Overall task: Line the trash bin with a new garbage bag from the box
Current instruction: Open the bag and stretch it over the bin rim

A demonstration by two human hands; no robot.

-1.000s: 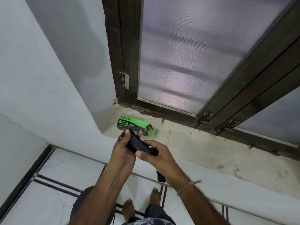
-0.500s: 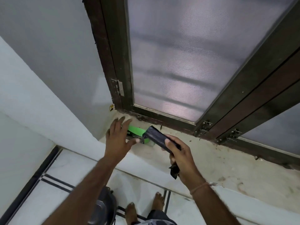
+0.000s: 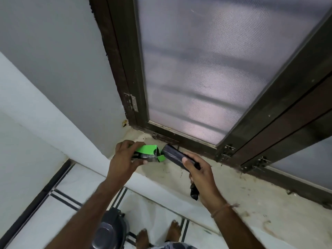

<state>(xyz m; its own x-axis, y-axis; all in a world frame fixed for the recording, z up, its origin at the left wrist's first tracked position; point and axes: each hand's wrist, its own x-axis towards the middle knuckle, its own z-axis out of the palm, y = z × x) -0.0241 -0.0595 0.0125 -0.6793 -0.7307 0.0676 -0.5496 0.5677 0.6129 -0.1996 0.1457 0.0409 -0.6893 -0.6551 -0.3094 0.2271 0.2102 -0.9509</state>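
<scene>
Gripping a green and black cardboard garbage-bag box [image 3: 146,154], the left hand [image 3: 124,159] wraps its fingers over the top of the carton and holds it on the pale, speckled stone window sill [image 3: 224,184], close to the corner where the grey wall meets the dark brown wooden window frame [image 3: 125,83]. The box's right end is open, with a small green flap [image 3: 161,157] hanging out. Just beside that open end, the right hand [image 3: 201,174] closes around a black cylindrical roll of garbage bags [image 3: 173,154], its far tip pointing at the mouth of the box and nearly touching the flap. A crumpled black strip of bag plastic [image 3: 194,192] dangles beneath the right palm. A thin thread bracelet [image 3: 223,207] circles the right wrist. Below the sill, on the white tiled floor with dark lines, stands a dark grey round trash bin with a shiny lid [image 3: 109,230], partly hidden by the left forearm, and two bare feet [image 3: 158,234] show just beside it. Frosted mesh panes fill the window frame above the sill.
</scene>
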